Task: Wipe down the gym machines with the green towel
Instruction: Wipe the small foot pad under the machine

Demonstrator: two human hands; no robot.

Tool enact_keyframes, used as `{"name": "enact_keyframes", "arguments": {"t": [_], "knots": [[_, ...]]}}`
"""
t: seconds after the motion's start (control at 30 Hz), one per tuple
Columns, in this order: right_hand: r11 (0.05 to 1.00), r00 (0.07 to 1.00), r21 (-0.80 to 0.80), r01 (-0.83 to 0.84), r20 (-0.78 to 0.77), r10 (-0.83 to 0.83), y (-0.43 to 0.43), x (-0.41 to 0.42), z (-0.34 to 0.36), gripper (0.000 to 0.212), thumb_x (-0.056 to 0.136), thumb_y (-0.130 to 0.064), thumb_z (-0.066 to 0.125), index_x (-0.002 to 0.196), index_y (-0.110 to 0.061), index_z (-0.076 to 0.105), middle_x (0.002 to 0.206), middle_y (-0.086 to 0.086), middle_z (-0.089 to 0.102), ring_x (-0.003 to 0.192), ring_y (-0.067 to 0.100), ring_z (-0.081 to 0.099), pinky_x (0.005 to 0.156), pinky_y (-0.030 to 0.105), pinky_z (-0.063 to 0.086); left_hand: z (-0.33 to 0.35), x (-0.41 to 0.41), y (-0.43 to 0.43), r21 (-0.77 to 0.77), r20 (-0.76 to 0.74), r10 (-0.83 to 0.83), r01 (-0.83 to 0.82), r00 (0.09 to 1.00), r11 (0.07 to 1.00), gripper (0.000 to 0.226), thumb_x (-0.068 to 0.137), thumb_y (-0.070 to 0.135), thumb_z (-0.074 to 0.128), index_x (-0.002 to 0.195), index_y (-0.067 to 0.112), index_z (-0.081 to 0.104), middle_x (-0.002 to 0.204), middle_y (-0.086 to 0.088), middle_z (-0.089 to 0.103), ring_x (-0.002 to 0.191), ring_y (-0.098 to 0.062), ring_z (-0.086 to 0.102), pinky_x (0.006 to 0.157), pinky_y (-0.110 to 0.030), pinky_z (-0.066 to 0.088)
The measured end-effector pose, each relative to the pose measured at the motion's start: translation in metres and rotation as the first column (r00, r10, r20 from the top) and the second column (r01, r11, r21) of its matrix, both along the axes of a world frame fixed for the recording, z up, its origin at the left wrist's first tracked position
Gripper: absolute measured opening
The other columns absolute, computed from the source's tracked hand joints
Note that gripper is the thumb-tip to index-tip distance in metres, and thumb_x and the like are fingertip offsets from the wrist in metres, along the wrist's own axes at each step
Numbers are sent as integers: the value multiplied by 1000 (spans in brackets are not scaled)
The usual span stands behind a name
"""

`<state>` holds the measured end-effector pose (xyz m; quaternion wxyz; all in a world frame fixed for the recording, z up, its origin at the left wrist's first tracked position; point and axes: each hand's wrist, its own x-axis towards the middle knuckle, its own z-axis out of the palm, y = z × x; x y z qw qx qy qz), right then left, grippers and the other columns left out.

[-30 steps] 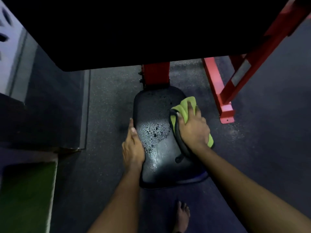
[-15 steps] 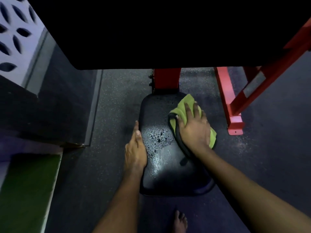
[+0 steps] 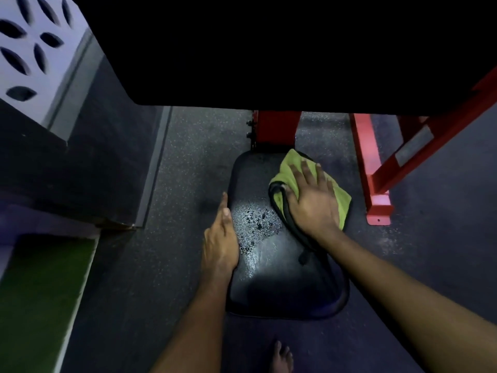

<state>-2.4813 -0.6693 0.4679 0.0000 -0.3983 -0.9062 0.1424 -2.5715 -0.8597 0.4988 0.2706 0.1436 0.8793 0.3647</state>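
A black padded seat of a red-framed gym machine lies below me, wet with droplets near its middle. The green towel, edged in black, lies on the seat's far right part. My right hand presses flat on the towel with fingers spread. My left hand rests with straight fingers along the seat's left edge.
A large black pad overhangs the top of the view. The red frame post stands behind the seat, and red legs slope down at the right. A dark wall with a patterned white block is on the left. My bare foot shows below.
My right hand has slid the towel toward the far end of the seat. My left hand has stayed on the seat's left edge.
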Motion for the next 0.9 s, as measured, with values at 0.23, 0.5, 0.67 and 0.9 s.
{"name": "enact_keyframes", "arguments": {"t": [0.23,0.5,0.67,0.9], "knots": [[989,992,-90,114,-53,-119,44,-48,-1,61,105,-53,28,158,-23,33,160,7,41,146,38,34,118,48,32,-8,-4,-1,6,0,2,-2,1000,1000,48,103,57,12,150,61,19,71,20,25,61,7,28,65,-24,36],[987,988,-50,-149,-53,147,40,-23,3,68,101,-59,18,157,-25,34,163,2,36,151,31,27,123,51,25,-7,-7,-2,-3,30,12,-12,999,1000,47,103,58,13,149,61,20,70,20,27,62,7,29,77,-43,47],[1000,1000,-10,14,-26,-14,26,-59,1,64,103,-52,22,157,-20,36,158,8,44,148,34,32,122,52,24,-2,-6,-1,12,60,16,-17,998,1000,46,103,58,14,148,63,20,79,19,43,67,7,40,87,-49,52],[983,980,22,-180,-80,181,34,-46,6,55,106,-48,34,151,-19,45,154,7,48,144,34,39,120,47,29,6,-4,0,7,71,22,-22,997,1000,47,104,56,13,150,60,20,81,9,56,74,-4,54,91,-49,52]]}}
